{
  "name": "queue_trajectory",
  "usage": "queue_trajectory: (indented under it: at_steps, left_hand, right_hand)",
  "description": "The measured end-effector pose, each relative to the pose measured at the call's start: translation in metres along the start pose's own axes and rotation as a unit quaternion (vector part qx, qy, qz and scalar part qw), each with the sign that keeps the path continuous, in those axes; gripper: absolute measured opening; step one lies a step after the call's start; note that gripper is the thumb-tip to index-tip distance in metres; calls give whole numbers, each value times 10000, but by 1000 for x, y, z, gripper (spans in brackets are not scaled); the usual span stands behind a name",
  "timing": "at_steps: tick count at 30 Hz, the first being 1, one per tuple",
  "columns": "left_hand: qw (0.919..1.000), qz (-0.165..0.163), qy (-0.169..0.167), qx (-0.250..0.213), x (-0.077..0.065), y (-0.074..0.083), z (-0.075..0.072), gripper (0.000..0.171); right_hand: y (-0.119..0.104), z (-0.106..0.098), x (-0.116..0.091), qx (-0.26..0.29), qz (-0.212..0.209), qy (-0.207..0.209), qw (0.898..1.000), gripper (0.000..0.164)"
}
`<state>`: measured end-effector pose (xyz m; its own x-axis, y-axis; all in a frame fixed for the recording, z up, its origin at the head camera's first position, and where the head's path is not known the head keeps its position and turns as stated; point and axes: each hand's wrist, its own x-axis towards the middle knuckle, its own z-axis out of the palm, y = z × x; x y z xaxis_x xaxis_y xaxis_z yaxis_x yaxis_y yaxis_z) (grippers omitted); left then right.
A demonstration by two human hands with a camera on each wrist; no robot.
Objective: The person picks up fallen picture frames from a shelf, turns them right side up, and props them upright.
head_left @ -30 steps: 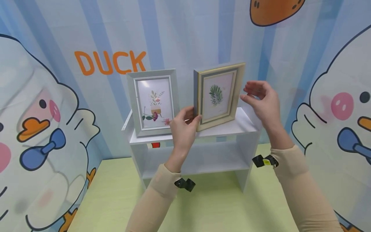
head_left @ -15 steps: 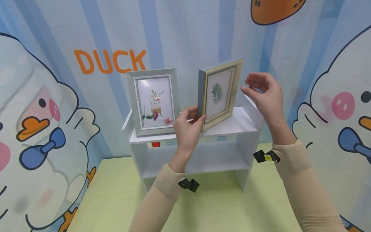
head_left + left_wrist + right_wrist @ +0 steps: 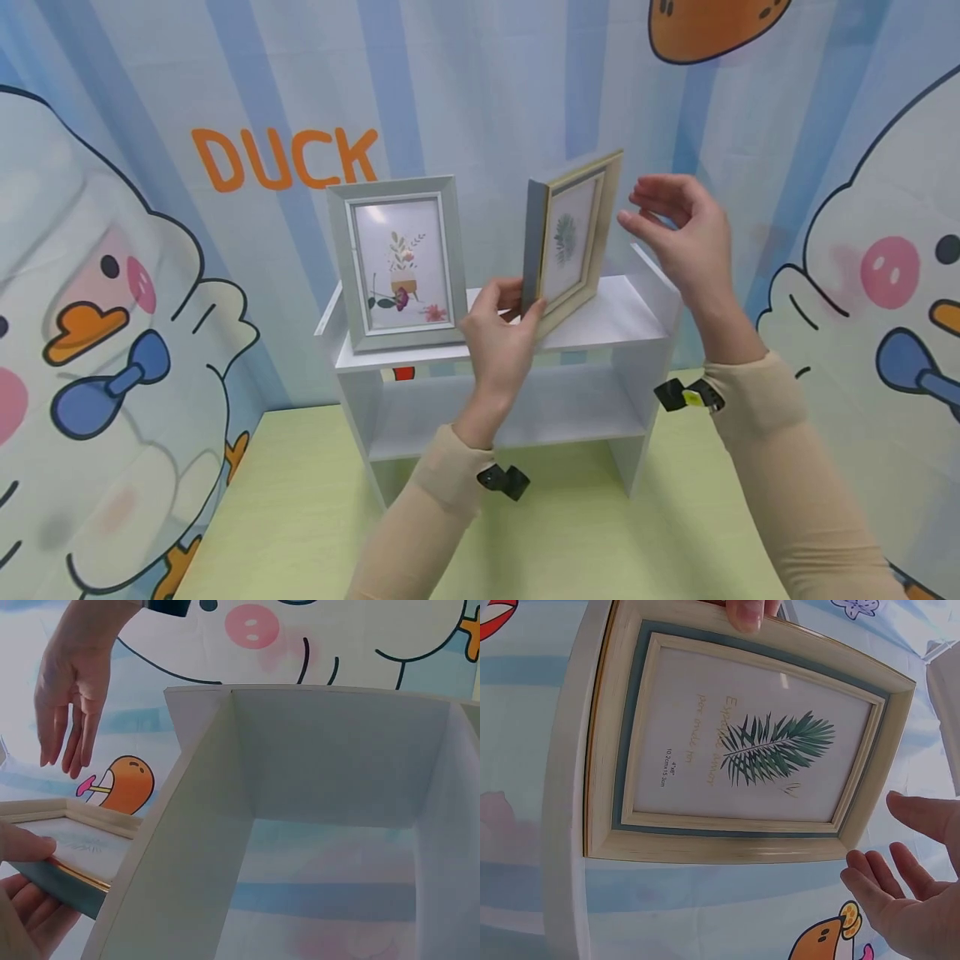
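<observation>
A cream picture frame with a green leaf print stands angled on the right part of the white shelf's top board. My left hand pinches its lower left edge, thumb on the front and fingers behind; the thumb also shows in the left wrist view on the frame. Beside the frame's right edge, apart from it, my right hand hovers with relaxed fingers. In the right wrist view this hand is near a corner of the frame. A grey-white picture frame with a potted plant print stands upright on the left.
The white two-tier shelf stands on a pale yellow-green table, with raised side panels at its top. Behind hangs a blue striped curtain with cartoon ducks. A dark red rose lies across the left frame's picture.
My left hand has moved right with the cream frame's left edge, turning the frame to a steeper angle. My right hand has risen slightly. The grey-white frame has stayed put.
</observation>
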<state>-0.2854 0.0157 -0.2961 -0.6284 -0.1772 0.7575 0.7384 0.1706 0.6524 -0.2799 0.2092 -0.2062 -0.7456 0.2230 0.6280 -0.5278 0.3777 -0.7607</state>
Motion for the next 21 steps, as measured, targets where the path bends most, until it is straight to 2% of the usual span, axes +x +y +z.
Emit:
queue_trajectory:
  at_steps: [6, 15, 21]
  left_hand:
    - [9995, 167, 186, 181, -4, 1, 7, 22]
    - [9987, 190, 462, 51, -10, 6, 16, 23]
    - [9978, 158, 623, 142, -13, 8, 23, 23]
  right_hand:
    - [-2, 1, 1, 118, -126, 18, 9998, 46]
    - [-6, 6, 6, 151, -385, -33, 9991, 46]
    - [-10, 9, 10, 177, -547, -175, 9982, 47]
